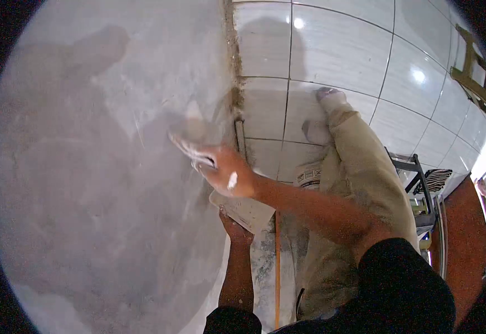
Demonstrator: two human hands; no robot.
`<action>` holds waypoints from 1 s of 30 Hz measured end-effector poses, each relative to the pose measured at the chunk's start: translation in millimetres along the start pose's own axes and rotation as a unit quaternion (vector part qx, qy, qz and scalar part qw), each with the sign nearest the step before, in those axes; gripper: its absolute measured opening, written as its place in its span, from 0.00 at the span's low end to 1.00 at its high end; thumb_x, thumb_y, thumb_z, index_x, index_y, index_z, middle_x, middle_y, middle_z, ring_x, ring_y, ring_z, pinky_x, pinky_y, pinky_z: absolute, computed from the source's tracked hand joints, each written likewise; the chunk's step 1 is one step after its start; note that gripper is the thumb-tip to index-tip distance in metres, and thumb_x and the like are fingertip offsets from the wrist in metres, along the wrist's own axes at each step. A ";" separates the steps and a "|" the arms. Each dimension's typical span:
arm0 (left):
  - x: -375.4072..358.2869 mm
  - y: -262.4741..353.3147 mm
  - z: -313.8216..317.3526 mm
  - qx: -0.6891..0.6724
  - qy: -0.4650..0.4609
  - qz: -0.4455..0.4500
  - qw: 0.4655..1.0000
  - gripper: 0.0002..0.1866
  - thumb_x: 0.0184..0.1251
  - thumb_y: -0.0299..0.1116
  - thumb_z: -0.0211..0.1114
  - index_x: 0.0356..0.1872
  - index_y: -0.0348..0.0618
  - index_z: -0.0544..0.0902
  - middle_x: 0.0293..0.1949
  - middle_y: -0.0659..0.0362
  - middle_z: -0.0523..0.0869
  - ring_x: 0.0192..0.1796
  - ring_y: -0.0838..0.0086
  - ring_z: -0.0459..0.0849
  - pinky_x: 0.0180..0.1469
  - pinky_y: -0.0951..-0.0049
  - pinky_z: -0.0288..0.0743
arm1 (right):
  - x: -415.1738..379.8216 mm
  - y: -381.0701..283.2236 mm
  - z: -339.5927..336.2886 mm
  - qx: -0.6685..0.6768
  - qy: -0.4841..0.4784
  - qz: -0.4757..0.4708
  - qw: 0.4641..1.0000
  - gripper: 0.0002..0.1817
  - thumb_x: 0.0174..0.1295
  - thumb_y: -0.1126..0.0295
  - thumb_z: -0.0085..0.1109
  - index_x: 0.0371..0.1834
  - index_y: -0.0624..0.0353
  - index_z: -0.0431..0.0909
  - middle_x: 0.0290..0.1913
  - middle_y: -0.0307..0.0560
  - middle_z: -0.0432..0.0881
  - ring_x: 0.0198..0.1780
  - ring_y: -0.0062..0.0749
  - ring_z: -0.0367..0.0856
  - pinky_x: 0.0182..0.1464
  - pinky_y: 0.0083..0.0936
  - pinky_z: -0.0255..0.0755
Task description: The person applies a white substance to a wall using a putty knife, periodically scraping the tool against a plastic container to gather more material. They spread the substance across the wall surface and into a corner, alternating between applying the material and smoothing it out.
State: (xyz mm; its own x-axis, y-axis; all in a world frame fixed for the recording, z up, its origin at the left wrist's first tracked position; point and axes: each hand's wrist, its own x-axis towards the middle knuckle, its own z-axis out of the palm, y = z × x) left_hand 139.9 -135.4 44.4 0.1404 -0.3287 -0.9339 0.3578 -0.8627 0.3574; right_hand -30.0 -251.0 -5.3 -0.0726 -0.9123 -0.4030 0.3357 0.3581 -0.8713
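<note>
My right hand (229,171) is closed around a plaster-smeared trowel (182,145), seen nearly edge-on against the grey plastered wall (115,183). A white dab of plaster sits on the back of this hand. Just below it, my left hand (236,227) grips a pale flat board (240,210) from underneath, close to the wall. Part of the board is hidden behind my right hand and forearm. Damp, darker plaster covers much of the wall, with a lighter patch near the trowel.
White floor tiles (337,47) meet the wall along a rough, dirty edge. My outstretched leg (365,156) lies over the tiles. A printed bag (308,173) is beside it, and a thin orange pole (277,267) is nearby. To the right are a black chair (421,178) and a wooden frame (471,72).
</note>
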 end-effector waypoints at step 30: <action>19.8 9.2 4.6 0.148 0.044 0.011 0.988 0.33 0.66 0.59 0.43 0.63 0.44 0.63 0.57 0.53 0.71 0.59 0.60 0.71 0.60 0.57 0.67 | 7.3 1.0 -2.9 0.032 0.013 0.061 0.998 0.18 0.59 0.65 0.56 0.46 0.69 0.74 0.38 0.58 0.81 0.41 0.37 0.80 0.46 0.30 0.72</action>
State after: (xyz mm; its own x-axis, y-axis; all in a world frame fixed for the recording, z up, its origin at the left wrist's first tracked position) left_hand 141.8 -151.5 29.2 0.2297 -0.3255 -0.9172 0.0703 -0.9344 0.3492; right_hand -33.0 -256.8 -9.9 -0.0511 -0.8576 -0.5117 0.4021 0.4513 -0.7966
